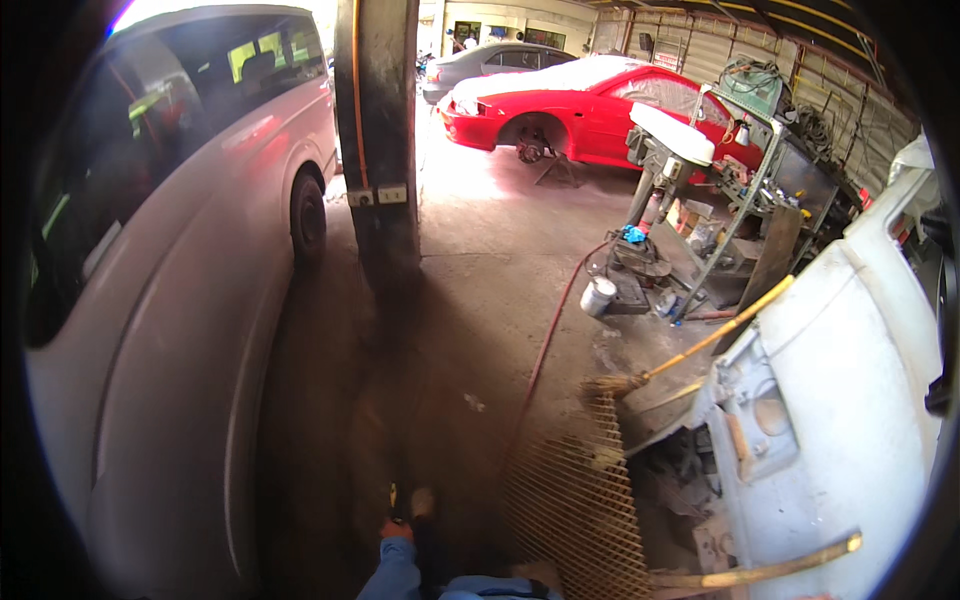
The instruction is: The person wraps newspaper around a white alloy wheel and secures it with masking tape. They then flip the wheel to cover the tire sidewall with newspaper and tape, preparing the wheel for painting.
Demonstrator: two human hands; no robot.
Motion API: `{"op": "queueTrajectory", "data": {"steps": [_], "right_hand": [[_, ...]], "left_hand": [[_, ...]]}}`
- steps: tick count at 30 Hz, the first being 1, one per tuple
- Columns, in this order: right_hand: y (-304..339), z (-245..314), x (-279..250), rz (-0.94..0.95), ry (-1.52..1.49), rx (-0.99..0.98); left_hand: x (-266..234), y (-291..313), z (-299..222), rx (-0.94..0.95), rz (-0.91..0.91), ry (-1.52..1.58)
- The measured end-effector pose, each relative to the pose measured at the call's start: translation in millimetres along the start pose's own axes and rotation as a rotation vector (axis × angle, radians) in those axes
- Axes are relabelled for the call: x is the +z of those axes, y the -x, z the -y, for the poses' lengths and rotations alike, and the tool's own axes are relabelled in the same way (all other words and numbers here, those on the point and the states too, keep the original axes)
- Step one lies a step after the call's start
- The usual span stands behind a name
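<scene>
Low in the head view, my left hand [397,530] reaches forward from a blue sleeve, its fingers closed. A small yellow-and-black object [394,499] sticks up from it, too small and dim for its kind to show. Just beside the hand, a light-coloured shoe tip [424,502] shows on the dark concrete floor [465,330]. My right hand is not in view; only more blue cloth [500,588] appears at the lower edge.
A silver van [190,300] lines the left, beside a dark pillar [385,230]. A red hose [548,345] crosses the floor. To the right are a metal grating [575,500], a broom [720,335], a white vehicle panel [830,400] and a drill press [655,170]. Behind stands a red car [590,105].
</scene>
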State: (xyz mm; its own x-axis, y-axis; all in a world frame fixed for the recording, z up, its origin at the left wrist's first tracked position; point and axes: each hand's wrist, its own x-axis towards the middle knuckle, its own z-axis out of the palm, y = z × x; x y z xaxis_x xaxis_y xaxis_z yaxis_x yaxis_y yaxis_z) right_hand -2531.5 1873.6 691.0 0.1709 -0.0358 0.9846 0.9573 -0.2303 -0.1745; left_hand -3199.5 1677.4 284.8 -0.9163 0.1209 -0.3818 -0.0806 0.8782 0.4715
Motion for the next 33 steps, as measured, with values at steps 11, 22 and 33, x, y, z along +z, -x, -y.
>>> {"op": "queueTrajectory", "data": {"steps": [11,22,33], "right_hand": [[177,522,110,1.071,-1.060,0.647],[530,635,253,2.721,-0.439,-0.283],[422,845,622,2.152,-0.720,-0.062]], "left_hand": [[-80,-307,-156,0.117,0.067,-0.505],[104,-435,-488,0.597,0.263,-0.460],[166,-538,-647,0.229,0.573,-0.394]]}}
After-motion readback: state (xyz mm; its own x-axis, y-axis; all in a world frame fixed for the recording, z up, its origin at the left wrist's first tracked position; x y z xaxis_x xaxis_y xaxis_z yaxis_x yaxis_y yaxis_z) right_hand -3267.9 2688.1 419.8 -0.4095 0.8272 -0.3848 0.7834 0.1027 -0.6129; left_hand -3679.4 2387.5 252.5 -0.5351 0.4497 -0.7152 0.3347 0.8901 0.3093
